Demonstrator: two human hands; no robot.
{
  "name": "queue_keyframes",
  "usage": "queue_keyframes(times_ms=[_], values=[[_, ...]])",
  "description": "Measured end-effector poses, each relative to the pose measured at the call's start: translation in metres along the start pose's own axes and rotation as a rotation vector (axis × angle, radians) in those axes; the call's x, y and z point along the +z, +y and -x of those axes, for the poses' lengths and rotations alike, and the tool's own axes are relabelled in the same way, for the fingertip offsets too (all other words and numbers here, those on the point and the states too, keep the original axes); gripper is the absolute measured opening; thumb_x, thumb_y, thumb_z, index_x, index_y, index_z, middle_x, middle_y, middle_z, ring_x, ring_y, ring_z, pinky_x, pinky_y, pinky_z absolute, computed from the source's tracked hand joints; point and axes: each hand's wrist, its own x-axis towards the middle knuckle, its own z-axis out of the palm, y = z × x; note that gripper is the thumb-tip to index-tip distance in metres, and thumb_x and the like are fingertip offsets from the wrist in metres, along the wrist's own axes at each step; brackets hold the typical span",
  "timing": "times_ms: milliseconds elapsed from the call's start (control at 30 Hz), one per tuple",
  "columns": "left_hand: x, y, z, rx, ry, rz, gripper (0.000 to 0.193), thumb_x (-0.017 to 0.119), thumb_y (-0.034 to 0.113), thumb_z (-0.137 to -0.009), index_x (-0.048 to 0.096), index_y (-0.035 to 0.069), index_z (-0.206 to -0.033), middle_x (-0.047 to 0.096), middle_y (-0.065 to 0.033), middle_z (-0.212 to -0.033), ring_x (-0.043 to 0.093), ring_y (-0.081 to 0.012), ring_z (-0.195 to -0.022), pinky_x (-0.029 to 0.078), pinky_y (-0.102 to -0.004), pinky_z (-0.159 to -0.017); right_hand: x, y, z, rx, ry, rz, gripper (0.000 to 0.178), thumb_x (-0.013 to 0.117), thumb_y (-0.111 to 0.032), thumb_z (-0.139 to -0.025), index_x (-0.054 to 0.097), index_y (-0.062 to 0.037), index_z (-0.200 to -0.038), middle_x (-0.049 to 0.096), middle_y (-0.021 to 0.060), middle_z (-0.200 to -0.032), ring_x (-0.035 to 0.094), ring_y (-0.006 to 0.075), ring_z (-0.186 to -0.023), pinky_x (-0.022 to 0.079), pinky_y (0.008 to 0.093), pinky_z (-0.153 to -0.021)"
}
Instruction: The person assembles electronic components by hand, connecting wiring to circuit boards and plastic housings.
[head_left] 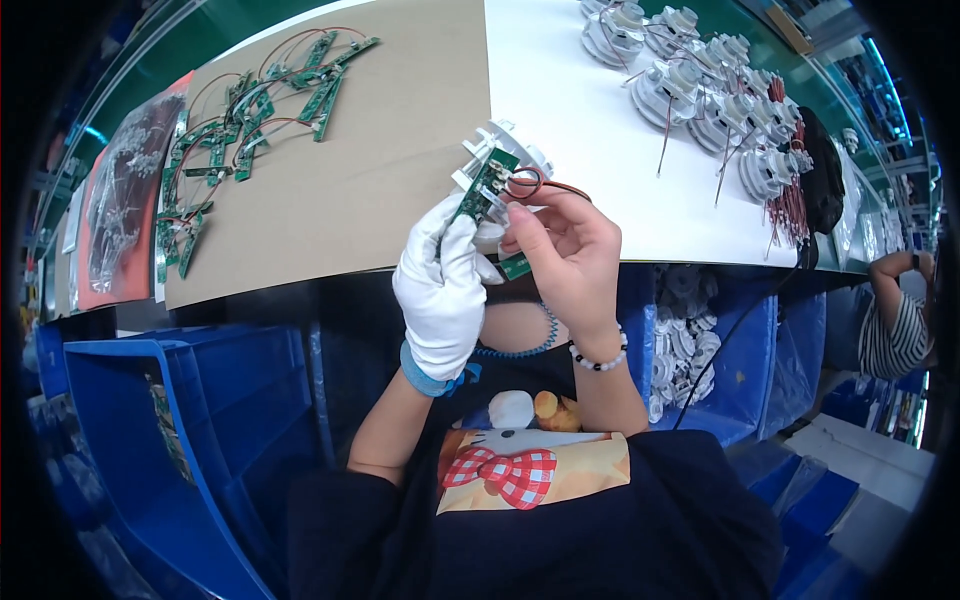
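My left hand (pixel 442 290), in a white glove, grips a round white plastic part (pixel 500 160) with a green circuit board (pixel 488 185) set on it. My bare right hand (pixel 560 250) pinches the same assembly from the right, thumb on the board. Red and black wires (pixel 545 185) loop out of the board over my right fingers. Both hands hold the piece above the table's front edge.
Several green circuit boards with wires (pixel 240 130) lie on brown cardboard (pixel 400 120) at left. Finished white round parts (pixel 700 90) sit in rows on the white table at back right. Blue bins (pixel 170 440) stand below; one at right holds white parts (pixel 685 340). Another person (pixel 895 320) sits far right.
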Motion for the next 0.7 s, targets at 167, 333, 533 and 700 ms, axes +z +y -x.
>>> queue_keyframes(times_ms=[167,333,533,700], values=[[-0.004,-0.001,0.004,0.008,-0.085,-0.060,0.021,0.044,0.008,-0.092,0.051,-0.002,-0.109,0.062,-0.0063,-0.081,0.047,-0.0034,-0.049,0.039,-0.0166,-0.044,-0.010,-0.004,-0.002,0.214,-0.099,-0.134,0.020,0.056,-0.003,-0.083,0.057,0.0059,-0.101,0.061,0.0102,-0.079,0.055,0.0098,-0.060,0.045,0.0199,-0.051],[-0.003,-0.002,0.003,-0.047,-0.091,-0.023,0.020,0.045,0.007,-0.092,0.053,-0.002,-0.107,0.061,-0.0050,-0.077,0.045,-0.0031,-0.047,0.037,-0.0169,-0.043,-0.014,0.001,-0.005,0.352,-0.135,-0.339,0.019,0.058,-0.005,-0.083,0.058,0.0052,-0.098,0.059,0.0064,-0.072,0.049,0.0065,-0.049,0.038,0.0179,-0.041],[-0.001,0.006,0.003,-0.081,-0.107,0.008,0.021,0.046,0.007,-0.091,0.054,-0.002,-0.108,0.061,-0.0047,-0.075,0.045,-0.0034,-0.047,0.036,-0.0169,-0.042,-0.012,0.002,-0.005,0.266,-0.121,-0.424,0.018,0.058,-0.004,-0.082,0.058,0.0051,-0.097,0.058,0.0055,-0.070,0.047,0.0059,-0.046,0.036,0.0176,-0.039],[-0.002,0.008,0.006,-0.109,-0.155,0.032,0.022,0.046,0.005,-0.090,0.054,-0.002,-0.109,0.061,-0.0049,-0.074,0.047,-0.0033,-0.048,0.038,-0.0167,-0.043,-0.009,0.006,0.000,0.171,-0.060,-0.345,0.015,0.056,-0.003,-0.083,0.058,0.0051,-0.095,0.057,0.0056,-0.068,0.044,0.0071,-0.044,0.034,0.0188,-0.038]])
